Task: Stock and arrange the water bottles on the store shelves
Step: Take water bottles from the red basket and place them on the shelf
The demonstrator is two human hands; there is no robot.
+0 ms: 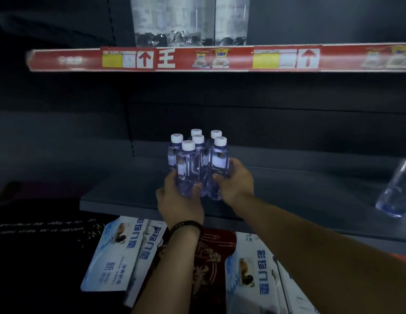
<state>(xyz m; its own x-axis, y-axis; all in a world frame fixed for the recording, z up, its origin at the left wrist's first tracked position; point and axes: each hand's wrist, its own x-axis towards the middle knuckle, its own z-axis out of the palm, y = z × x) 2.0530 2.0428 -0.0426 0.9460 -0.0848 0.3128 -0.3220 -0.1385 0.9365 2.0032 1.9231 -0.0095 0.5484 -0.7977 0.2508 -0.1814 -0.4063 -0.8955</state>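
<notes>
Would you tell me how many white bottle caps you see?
6 caps, on the cluster held by the left hand and right hand: two left, two middle, two right. Others may be hidden.

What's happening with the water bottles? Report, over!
Left hand, right hand: both gripping the six water bottles. Cluster upright on grey shelf, near front. Lone bottle tilted far right, well apart.

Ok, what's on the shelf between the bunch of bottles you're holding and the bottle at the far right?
Head view: only the right hand gripping the bunch of bottles; beyond it the shelf is bare up to the far-right bottle.
</notes>
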